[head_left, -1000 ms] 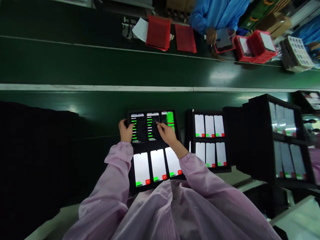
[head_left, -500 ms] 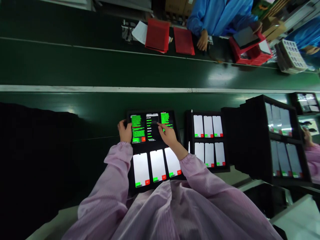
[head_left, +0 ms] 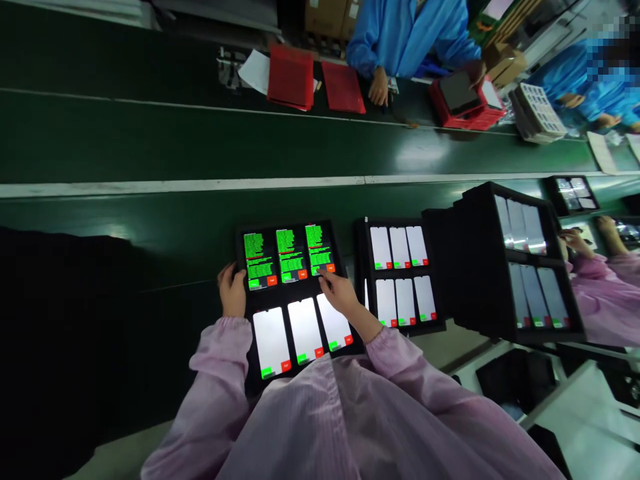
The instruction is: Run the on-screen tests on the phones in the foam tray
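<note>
Phones (head_left: pixel 289 255), six of them, are lying in two rows in a black tray (head_left: pixel 273 299), in the lower middle of the frame. The upper three are showing green text on dark screens; the lower three are glowing white. The left hand (head_left: pixel 233 293) is holding the left edge of the tray, its grip closing around it. The right hand (head_left: pixel 341 293) is pointing one finger at the bottom of the upper right phone; I cannot tell if it is touching, nor how wide this grip is. A second tray (head_left: pixel 433 267) is standing just beside, to the right. Across the green desk (head_left: pixel 175 147), a person in blue (head_left: pixel 363 53) is sitting or standing near red folders (head_left: pixel 291 77), at the top.
</note>
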`<state>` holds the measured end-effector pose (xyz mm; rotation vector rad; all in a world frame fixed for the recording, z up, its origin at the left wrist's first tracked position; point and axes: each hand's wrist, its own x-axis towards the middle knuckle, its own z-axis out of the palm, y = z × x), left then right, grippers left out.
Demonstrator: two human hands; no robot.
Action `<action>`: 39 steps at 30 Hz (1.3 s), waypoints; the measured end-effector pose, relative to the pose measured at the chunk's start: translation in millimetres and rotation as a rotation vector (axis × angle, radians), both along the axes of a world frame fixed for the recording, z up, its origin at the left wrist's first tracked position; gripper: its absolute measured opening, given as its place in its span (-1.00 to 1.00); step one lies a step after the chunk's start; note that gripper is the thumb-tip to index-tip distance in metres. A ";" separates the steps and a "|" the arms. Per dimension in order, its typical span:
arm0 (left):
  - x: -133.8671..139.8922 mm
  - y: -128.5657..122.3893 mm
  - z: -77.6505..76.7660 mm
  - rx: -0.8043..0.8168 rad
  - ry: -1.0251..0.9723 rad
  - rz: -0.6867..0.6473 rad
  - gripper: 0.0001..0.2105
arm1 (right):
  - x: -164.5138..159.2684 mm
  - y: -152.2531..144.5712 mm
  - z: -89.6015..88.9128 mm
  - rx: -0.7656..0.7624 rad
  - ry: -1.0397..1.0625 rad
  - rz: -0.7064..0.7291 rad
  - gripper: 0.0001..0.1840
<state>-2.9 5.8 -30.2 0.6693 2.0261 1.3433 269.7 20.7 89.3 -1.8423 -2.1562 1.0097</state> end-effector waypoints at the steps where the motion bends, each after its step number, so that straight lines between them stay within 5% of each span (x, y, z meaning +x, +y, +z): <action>1: 1.5 -7.7 -0.8 0.002 -0.018 -0.002 -0.76 | -0.3 1.0 -0.4 0.000 -0.012 0.005 -0.62; 16: 11.3 -24.2 -2.4 -0.062 0.003 -0.046 -0.61 | -80.1 1.1 4.7 -0.020 -0.116 0.265 -0.62; 30: 1.8 -31.2 -23.7 -0.055 -0.102 -0.107 -0.48 | -38.2 0.0 -0.5 -0.005 0.119 0.033 -0.60; 39: -7.8 8.9 -20.1 -0.057 -0.109 -0.034 -0.49 | -35.0 1.5 -0.9 -0.016 0.174 0.014 -0.58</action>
